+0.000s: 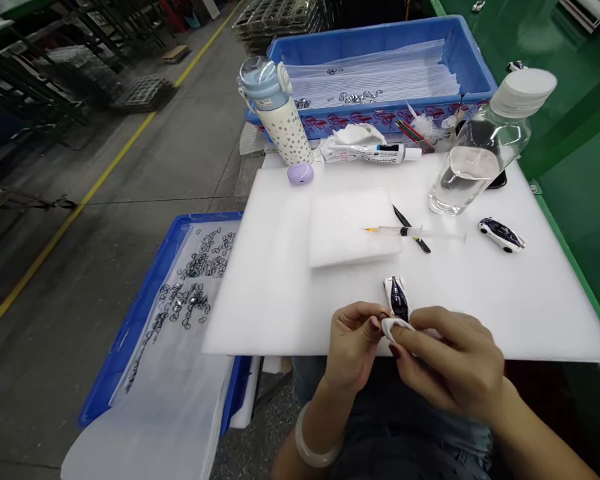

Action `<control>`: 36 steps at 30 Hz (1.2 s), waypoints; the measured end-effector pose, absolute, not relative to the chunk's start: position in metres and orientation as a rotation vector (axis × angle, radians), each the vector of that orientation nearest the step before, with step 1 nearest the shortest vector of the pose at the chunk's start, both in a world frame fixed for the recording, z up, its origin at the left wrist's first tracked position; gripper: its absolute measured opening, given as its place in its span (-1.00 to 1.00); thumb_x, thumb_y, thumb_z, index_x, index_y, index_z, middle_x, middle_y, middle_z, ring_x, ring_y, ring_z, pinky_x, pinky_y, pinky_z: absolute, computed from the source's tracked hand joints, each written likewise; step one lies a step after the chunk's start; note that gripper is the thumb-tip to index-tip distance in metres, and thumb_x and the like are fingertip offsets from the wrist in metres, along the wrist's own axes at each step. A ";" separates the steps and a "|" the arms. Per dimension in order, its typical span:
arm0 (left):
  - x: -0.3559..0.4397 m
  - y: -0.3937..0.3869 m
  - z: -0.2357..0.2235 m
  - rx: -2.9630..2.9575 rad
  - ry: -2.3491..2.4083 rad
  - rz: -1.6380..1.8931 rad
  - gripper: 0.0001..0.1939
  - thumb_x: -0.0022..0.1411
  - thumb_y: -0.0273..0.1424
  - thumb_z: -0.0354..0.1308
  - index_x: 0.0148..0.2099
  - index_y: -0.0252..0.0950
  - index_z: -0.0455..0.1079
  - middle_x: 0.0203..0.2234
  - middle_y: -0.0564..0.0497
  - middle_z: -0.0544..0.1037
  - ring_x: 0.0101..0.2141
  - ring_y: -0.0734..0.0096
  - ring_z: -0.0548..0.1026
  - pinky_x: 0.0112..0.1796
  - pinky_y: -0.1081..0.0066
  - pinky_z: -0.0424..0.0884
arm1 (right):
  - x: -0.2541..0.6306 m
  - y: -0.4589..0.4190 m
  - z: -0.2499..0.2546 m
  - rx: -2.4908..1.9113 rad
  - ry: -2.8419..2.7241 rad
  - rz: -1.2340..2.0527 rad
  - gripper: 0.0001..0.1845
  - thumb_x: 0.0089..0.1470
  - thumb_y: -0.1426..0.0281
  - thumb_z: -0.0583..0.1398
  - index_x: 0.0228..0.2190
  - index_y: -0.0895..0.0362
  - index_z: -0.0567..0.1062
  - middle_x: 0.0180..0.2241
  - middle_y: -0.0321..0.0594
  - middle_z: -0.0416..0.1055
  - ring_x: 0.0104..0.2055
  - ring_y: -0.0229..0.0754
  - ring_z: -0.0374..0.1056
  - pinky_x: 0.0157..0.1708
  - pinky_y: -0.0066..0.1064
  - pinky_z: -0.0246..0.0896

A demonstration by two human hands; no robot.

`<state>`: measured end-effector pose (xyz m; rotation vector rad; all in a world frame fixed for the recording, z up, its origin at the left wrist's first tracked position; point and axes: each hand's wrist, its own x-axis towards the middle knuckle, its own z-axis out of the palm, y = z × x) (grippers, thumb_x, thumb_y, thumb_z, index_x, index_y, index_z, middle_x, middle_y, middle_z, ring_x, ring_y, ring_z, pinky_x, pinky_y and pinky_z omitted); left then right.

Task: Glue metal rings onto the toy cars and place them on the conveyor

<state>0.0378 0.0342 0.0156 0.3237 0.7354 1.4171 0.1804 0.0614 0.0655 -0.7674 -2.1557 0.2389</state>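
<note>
Left hand point(353, 343) pinches tiny dark curved part point(383, 315), right hand point(450, 357) clamps soft white cloth point(396, 325) beside it, near white-and-black toy car point(397, 297); part's probably light, slippery, so edge-hold it.

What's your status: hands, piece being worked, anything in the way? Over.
Left hand pinching a small dark piece. Right hand holding white cloth right beside it. Nearer toy car just beyond both hands, partly hidden; syringe farther off.
</note>
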 end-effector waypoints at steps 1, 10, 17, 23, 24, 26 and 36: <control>0.038 0.035 0.015 0.329 0.737 1.414 -0.74 -0.09 -0.25 0.56 -0.41 -0.24 0.62 -0.52 0.06 0.63 -0.50 0.59 0.54 -0.40 0.65 0.50 | 0.185 0.061 0.070 -0.784 -2.187 0.215 -0.88 0.17 0.52 0.20 -0.23 0.18 0.51 -0.41 -0.24 0.37 -0.53 -0.39 0.20 -0.56 -0.50 0.16; 0.037 0.035 0.019 0.353 0.826 1.426 -0.70 -0.16 -0.21 0.58 -0.43 -0.24 0.61 -0.57 0.05 0.61 -0.54 0.55 0.53 -0.45 0.60 0.52 | 0.183 0.064 0.075 -0.791 -2.269 0.196 -0.85 0.21 0.47 0.17 -0.17 0.14 0.49 -0.41 -0.26 0.39 -0.51 -0.38 0.23 -0.54 -0.46 0.15; 0.035 0.033 0.018 0.440 0.826 1.434 -0.73 -0.10 -0.18 0.55 -0.40 -0.21 0.62 -0.53 0.02 0.64 -0.49 0.40 0.60 -0.44 0.48 0.62 | 0.214 0.061 0.083 -0.989 -2.177 0.247 -0.78 0.15 0.55 0.25 -0.16 0.11 0.51 -0.35 -0.27 0.41 -0.50 -0.43 0.24 -0.54 -0.50 0.12; 0.020 0.029 0.021 1.282 1.315 1.461 -0.91 0.21 -0.45 0.36 -0.20 -0.23 0.61 -0.36 0.00 0.67 -0.35 0.40 0.62 -0.29 0.44 0.61 | 0.220 0.064 0.063 -1.068 -1.937 0.643 -0.79 0.16 0.56 0.23 -0.19 0.08 0.57 -0.36 -0.25 0.43 -0.53 -0.40 0.25 -0.61 -0.50 0.10; 0.019 0.030 0.021 1.482 1.425 1.427 -0.88 0.21 -0.50 0.33 -0.18 -0.24 0.60 -0.34 0.00 0.66 -0.34 0.39 0.61 -0.27 0.43 0.60 | 0.219 0.064 0.059 -1.092 -1.903 0.687 -0.82 0.16 0.55 0.23 -0.22 0.09 0.58 -0.38 -0.25 0.43 -0.51 -0.38 0.28 -0.60 -0.50 0.11; 0.021 0.033 0.020 1.815 1.554 1.340 -0.87 0.24 -0.54 0.28 -0.16 -0.27 0.58 -0.32 -0.02 0.65 -0.33 0.37 0.61 -0.26 0.39 0.60 | 0.214 0.065 0.051 -1.155 -1.855 0.716 -0.86 0.16 0.53 0.22 -0.28 0.12 0.58 -0.42 -0.26 0.43 -0.48 -0.35 0.32 -0.58 -0.49 0.13; 0.032 0.037 0.011 2.194 1.592 1.237 -0.85 0.31 -0.44 0.26 -0.07 -0.29 0.52 -0.32 -0.02 0.55 -0.33 0.41 0.53 -0.27 0.41 0.55 | 0.203 0.070 0.038 -1.362 -1.952 0.749 -0.88 0.19 0.45 0.21 -0.31 0.15 0.59 -0.44 -0.29 0.44 -0.48 -0.37 0.32 -0.54 -0.51 0.14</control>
